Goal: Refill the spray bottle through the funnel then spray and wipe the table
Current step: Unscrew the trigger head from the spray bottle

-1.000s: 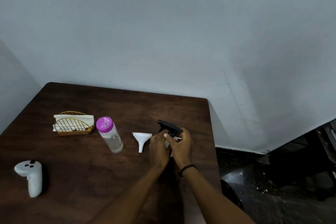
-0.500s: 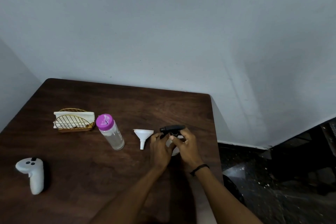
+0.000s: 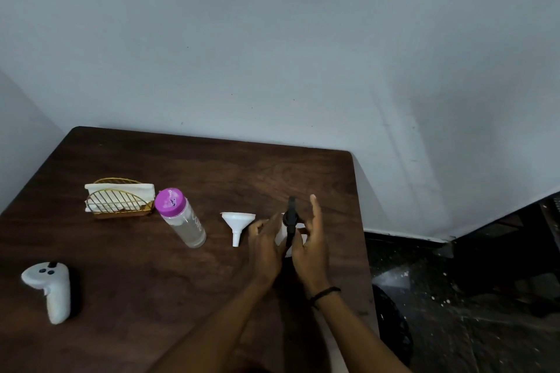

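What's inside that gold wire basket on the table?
The basket holds folded white napkins, standing upright and sticking out past both ends. Its wire front hides their lower part, so how many there are, or whether anything lies under them, cannot be seen.

- Setting: a plain indoor room, most likely a home or a small eatery; which of the two cannot be told.
- Wooden table (image 3: 188, 166): dark brown, rounded corners, pushed into the corner of two bare pale walls (image 3: 272, 39).
- Napkin holder (image 3: 118, 202): gold wire, holding white napkins, well to the left of the fingers (image 3: 313, 206). A dining item.
- Water bottle (image 3: 181, 218): clear, purple cap, between the napkin holder and the fingers.
- Funnel (image 3: 238, 222): white plastic, just left of the fingers. A household item.
- Controller (image 3: 50, 291): white handheld unit, far left of the fingers, near the table edge.
- Floor (image 3: 454, 297): dark, speckled with white spots, right of the fingers, beyond the table.
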Demonstrator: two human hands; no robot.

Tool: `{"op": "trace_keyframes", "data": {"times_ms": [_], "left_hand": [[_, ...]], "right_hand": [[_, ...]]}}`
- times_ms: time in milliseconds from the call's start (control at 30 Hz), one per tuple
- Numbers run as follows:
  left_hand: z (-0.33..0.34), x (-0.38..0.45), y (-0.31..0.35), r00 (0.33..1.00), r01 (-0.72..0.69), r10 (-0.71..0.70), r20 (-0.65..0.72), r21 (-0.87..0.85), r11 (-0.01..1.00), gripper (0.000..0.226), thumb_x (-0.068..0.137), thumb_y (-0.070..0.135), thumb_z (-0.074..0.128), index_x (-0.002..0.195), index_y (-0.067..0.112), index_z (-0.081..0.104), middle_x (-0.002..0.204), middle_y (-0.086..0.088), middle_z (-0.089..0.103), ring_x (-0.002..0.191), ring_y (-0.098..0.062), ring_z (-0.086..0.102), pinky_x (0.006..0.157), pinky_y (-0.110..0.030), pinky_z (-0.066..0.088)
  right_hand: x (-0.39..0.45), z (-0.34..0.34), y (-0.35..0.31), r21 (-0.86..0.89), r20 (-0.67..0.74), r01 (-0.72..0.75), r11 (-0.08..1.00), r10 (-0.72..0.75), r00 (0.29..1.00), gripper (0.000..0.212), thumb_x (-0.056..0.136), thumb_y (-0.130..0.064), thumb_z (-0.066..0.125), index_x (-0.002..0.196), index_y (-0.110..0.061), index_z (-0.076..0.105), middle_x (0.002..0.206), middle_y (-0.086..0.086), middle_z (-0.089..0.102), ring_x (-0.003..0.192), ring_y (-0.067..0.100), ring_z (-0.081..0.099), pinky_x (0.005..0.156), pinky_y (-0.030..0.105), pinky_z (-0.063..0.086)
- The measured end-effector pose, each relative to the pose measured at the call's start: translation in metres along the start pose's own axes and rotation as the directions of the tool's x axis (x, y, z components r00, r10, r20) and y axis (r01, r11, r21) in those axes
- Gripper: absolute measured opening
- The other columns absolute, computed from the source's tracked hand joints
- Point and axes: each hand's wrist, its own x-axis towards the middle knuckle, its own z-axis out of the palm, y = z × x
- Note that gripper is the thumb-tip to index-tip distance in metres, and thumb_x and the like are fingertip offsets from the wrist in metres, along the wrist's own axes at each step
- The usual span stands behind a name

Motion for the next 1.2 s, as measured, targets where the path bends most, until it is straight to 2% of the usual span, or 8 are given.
{"op": "trace_keyframes", "data": {"times_ms": [100,233,433,533,667,800,900,1200], "left_hand": [[0.001,0.002,-0.009,0.999,-0.03,0.029,0.025,0.059,0.998,0.041,0.087,0.043,0.042,0.126,0.042,0.056,0.114,0.008,0.061,0.111,-0.01,0.05,0.088,-0.026,0.048],[0.003,0.004,-0.014,0.999,-0.044,0.044,0.014,0.049,0.998,0.042,0.089,0.045,0.033,0.115,0.029,0.063,0.106,0.0,0.064,0.106,-0.018,0.053,0.085,-0.034,0.05],[-0.002,0.003,-0.005,0.998,-0.059,0.059,0.007,0.003,0.998,0.042,0.087,0.054,0.045,0.119,0.033,0.061,0.1,0.005,0.063,0.103,-0.014,0.051,0.081,-0.035,0.052],[-0.004,0.004,-0.001,0.998,-0.061,0.061,0.014,0.007,0.998,0.057,0.085,0.075,0.035,0.12,0.037,0.06,0.1,0.009,0.064,0.103,-0.013,0.051,0.082,-0.032,0.05],[-0.005,0.0,0.001,0.998,-0.058,0.058,-0.001,0.04,0.998,0.045,0.085,0.056,0.041,0.118,0.034,0.06,0.1,0.007,0.063,0.101,-0.011,0.049,0.08,-0.028,0.048],[-0.003,0.002,-0.004,0.996,-0.089,0.089,-0.021,0.035,0.995,0.027,0.097,0.034,0.036,0.103,0.029,0.062,0.088,0.015,0.061,0.099,-0.013,0.051,0.078,-0.034,0.05],[-0.001,0.003,-0.005,0.997,-0.076,0.077,-0.026,0.04,0.996,0.027,0.087,0.013,0.055,0.107,0.031,0.062,0.088,0.025,0.055,0.101,-0.014,0.048,0.08,-0.035,0.051],[-0.005,0.002,0.001,0.999,-0.051,0.051,0.011,0.004,0.999,0.041,0.082,0.046,0.042,0.116,0.032,0.061,0.099,0.019,0.058,0.106,-0.006,0.044,0.085,-0.031,0.05]], "right_hand": [[0.005,-0.002,0.005,-0.139,0.079,0.084,0.987,-0.074,0.994,0.064,0.095,-0.004,0.058,0.147,-0.032,0.036,0.132,-0.011,0.052,0.118,-0.001,0.052,0.096,0.003,0.037],[0.014,-0.003,0.011,-0.147,0.135,0.084,0.985,-0.065,0.989,0.055,0.087,-0.027,0.062,0.136,-0.042,0.042,0.134,0.004,0.054,0.118,0.015,0.057,0.097,0.015,0.045],[0.011,-0.004,0.001,-0.1,0.063,0.042,0.994,-0.036,0.997,0.05,0.092,-0.006,0.064,0.139,-0.018,0.05,0.134,-0.001,0.058,0.117,0.008,0.058,0.096,0.012,0.045],[0.002,0.0,0.003,-0.098,0.063,0.009,0.995,-0.002,0.998,0.056,0.096,-0.006,0.058,0.143,-0.032,0.041,0.14,-0.005,0.055,0.124,0.004,0.054,0.102,0.025,0.049],[0.002,0.0,0.004,-0.145,0.121,0.046,0.988,-0.029,0.992,0.053,0.098,-0.007,0.053,0.141,-0.036,0.04,0.135,0.001,0.058,0.122,0.015,0.058,0.101,0.041,0.051],[0.006,-0.002,-0.001,-0.11,0.108,0.056,0.992,-0.044,0.993,0.052,0.083,-0.037,0.069,0.131,-0.029,0.051,0.125,-0.002,0.057,0.112,0.01,0.06,0.089,0.023,0.053],[0.013,-0.001,-0.004,-0.11,0.049,0.08,0.991,-0.075,0.996,0.04,0.083,-0.016,0.067,0.12,-0.026,0.054,0.116,-0.003,0.059,0.104,0.01,0.06,0.087,0.026,0.054],[0.005,-0.005,-0.019,0.064,0.091,-0.016,0.998,0.01,0.996,0.048,0.095,0.001,0.057,0.131,-0.029,0.05,0.123,-0.024,0.058,0.113,-0.012,0.057,0.094,0.011,0.047]]}}
